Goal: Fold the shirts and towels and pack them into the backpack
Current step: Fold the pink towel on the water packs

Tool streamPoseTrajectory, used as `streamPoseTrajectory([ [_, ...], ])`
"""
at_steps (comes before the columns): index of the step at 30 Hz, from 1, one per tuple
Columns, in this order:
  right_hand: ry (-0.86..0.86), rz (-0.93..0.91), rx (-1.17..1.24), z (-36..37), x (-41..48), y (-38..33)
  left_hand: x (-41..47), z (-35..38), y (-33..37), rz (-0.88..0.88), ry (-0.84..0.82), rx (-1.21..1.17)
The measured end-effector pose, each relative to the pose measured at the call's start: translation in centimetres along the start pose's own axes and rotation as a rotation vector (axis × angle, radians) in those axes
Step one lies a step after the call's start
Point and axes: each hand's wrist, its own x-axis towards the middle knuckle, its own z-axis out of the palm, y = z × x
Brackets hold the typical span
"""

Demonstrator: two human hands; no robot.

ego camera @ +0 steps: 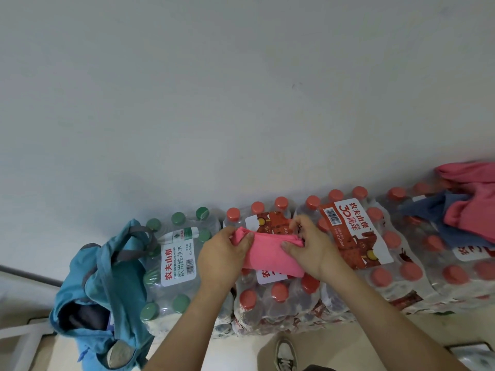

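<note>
Head view: I'm watching the left hand (223, 254) and right hand (312, 250) gripping opposite ends of a nearly folded pink towel (270, 254) atop water-bottle packs (351, 236). The backpack (107, 285) is gaping beside them and a laundry heap (466, 212) is waiting unfolded, so I judge much is remaining.

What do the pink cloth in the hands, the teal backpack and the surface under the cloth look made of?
Pink cloth: soft matte fabric, perhaps microfibre or fleece; it folds thick, with no sheen.
Teal backpack: thin woven fabric, nylon or cotton, hard to tell; it slumps and creases.
Surface: bottle packs in clear glossy plastic wrap that shows wrinkles and glare.
</note>
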Motion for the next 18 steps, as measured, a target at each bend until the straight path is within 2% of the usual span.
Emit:
streamPoseTrajectory([
  [5,-0.039,0.043,-0.021,-0.2,0.9,-0.7,-0.1,0.0,0.2,-0.048,0.031,-0.021],
  [8,-0.014,0.068,-0.040,0.0,1.2,-0.4,-0.1,0.3,0.1,0.004,0.042,-0.044],
  [10,0.045,0.071,-0.083,0.0,1.2,-0.1,0.0,0.6,-0.4,0.214,0.160,0.049],
  [12,0.145,0.020,-0.121,0.1,1.2,0.3,0.1,0.7,-1.0,0.566,0.247,0.273],
  [14,0.254,-0.170,-0.237,0.4,0.9,0.5,0.4,0.2,-1.4,0.857,0.190,0.408],
  [15,0.289,-0.312,-0.334,0.6,0.9,0.6,0.5,-0.2,-1.7,0.927,0.143,0.439],
  [18,0.235,-0.643,-0.550,1.4,0.8,1.2,0.1,-1.3,-3.3,0.938,0.013,0.457],
])
